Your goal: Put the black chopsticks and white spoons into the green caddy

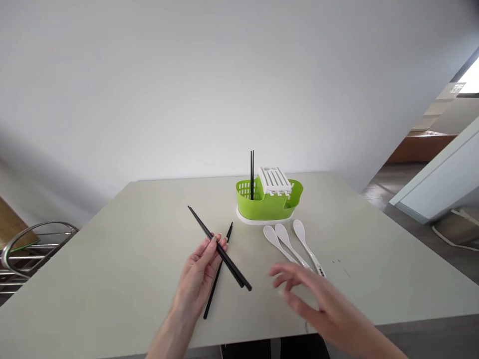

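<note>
A pale, greenish-grey table [112, 259] carries a green caddy [266, 209] on a white base [258, 221], standing toward the far edge. Three white spoons [282, 233] lie just in front of it, bowls pointing its way, and black chopsticks [211, 295] lie slantwise to their left, partly hidden. Small dark marks [348, 273] show right of the spoons.

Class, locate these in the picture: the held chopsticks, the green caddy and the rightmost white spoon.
Held chopsticks [229, 263], head view: lower shafts.
Green caddy [262, 210], head view: front wall.
Rightmost white spoon [299, 229], head view: bowl.
</note>
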`<state>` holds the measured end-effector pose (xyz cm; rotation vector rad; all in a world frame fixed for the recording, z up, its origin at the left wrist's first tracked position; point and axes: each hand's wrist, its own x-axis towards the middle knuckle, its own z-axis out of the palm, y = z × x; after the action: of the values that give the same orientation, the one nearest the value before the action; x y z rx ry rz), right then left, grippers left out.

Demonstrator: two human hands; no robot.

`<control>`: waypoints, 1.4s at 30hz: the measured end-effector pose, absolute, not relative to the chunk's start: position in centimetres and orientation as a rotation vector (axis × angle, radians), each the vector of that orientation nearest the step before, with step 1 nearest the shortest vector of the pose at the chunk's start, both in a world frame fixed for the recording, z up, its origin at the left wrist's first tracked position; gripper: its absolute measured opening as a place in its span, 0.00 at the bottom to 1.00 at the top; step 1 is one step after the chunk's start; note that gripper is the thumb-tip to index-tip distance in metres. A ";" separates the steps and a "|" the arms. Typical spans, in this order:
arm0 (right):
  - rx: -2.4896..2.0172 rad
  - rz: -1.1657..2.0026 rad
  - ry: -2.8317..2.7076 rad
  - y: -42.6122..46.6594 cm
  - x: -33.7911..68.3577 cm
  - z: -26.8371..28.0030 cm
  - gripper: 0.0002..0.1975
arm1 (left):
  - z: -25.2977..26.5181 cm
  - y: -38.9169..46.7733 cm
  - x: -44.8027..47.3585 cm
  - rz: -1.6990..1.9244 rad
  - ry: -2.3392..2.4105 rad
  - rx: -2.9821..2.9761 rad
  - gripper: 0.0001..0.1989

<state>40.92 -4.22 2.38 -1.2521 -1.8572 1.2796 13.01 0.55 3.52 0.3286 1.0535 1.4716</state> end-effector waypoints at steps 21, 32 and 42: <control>-1.001 1.779 -1.298 -4.1 36.3 2.1 0.33 | 3.1 -0.3 17.9 1.444 0.971 0.337 0.08; -0.994 1.751 -1.366 -4.1 36.7 2.1 0.27 | 3.1 -0.8 18.7 1.428 1.002 0.306 0.07; -1.101 1.603 -1.431 -4.0 37.3 1.0 0.31 | 2.8 -0.8 18.5 1.357 1.031 0.474 0.16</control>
<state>37.32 -3.97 1.04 -1.1009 -1.4307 1.6025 18.48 -0.84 2.85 0.4745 1.0312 1.3572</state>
